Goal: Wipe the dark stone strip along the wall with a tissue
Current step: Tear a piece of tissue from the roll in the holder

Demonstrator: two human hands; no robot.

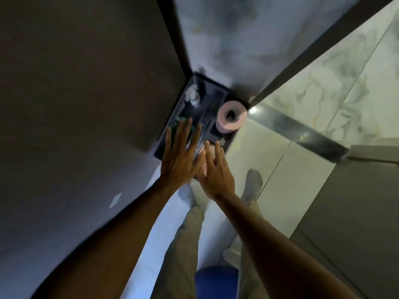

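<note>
A dark glossy shelf (pixel 172 117) sits in the corner of the walls. On its right end stands a pale pink tissue roll (pixel 231 117). My left hand (pixel 181 154) lies flat on the shelf with fingers spread, holding nothing. My right hand (pixel 216 169) is beside it, fingers spread over a pale piece of tissue (pixel 204 164) at the shelf's front edge; whether it grips the tissue is unclear. A dark stone strip (pixel 298 130) runs along the marble wall to the right of the shelf.
A crumpled shiny wrapper (pixel 192 94) and a green item (pixel 180 123) lie on the shelf. Below are my legs in beige trousers (pixel 185 240), grey shoes (pixel 252 184), a pale tiled floor and a blue object (pixel 216 281). A dark wall (pixel 75 83) is at left.
</note>
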